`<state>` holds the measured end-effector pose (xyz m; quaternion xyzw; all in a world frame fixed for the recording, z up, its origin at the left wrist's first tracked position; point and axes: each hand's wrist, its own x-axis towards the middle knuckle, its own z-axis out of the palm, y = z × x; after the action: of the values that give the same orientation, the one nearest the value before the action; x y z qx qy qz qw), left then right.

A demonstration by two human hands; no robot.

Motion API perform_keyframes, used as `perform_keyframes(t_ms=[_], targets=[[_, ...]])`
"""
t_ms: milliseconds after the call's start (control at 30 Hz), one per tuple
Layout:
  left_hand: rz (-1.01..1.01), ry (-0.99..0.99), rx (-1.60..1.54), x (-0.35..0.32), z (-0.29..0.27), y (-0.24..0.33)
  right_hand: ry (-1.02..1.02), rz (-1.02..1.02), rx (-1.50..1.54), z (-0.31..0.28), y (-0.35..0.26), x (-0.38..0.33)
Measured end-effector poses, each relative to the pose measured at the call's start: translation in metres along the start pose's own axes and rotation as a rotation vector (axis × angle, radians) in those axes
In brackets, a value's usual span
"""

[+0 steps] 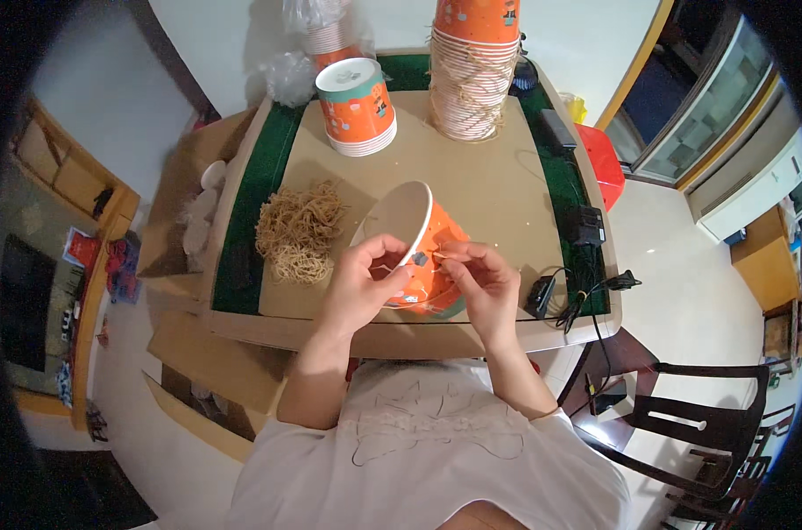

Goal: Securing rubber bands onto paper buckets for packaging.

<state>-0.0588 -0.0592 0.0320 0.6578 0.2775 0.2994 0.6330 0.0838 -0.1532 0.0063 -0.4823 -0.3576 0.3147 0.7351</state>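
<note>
An orange paper bucket (436,231) with a white rim lies tilted near the table's front edge, its open mouth facing left. My left hand (366,274) grips its rim, fingers inside the mouth and thumb outside. At the bucket's outer wall, my right hand (482,281) pinches a thin pale strand between thumb and fingers. A small grey patch (420,260) shows near the rim between my hands. To the left lies a tangled heap of tan strings (299,231).
An upside-down orange bucket (357,110) stands behind. A tall nested stack of buckets (474,79), with tan strings round it, rises at the back. Black cables and adapters (586,226) lie along the right edge. Cardboard boxes (176,190) and a dark chair (701,415) flank the table.
</note>
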Motion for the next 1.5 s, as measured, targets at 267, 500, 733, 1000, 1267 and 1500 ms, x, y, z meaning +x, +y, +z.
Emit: perform_keyframes(t_ms=[267,500,733,1000,1267,1500], targets=[[0.011,0.030,0.078,0.003,0.001,-0.004,-0.022,-0.173,-0.175,0.000,0.005,0.000],[0.142,-0.043,-0.075,0.005,0.001,-0.005,-0.109,-0.062,-0.122,-0.001,0.008,-0.001],[0.004,0.016,0.099,0.013,-0.014,-0.007,-0.263,-0.180,-0.271,0.002,0.007,0.003],[-0.084,-0.052,-0.108,0.017,-0.023,0.006,-0.296,-0.323,-0.410,0.002,-0.005,0.009],[-0.022,-0.043,-0.192,0.024,-0.013,0.010,-0.367,-0.467,-0.504,0.004,-0.009,0.007],[0.061,-0.061,-0.031,0.021,-0.021,0.003,-0.432,-0.467,-0.475,0.009,-0.013,0.006]])
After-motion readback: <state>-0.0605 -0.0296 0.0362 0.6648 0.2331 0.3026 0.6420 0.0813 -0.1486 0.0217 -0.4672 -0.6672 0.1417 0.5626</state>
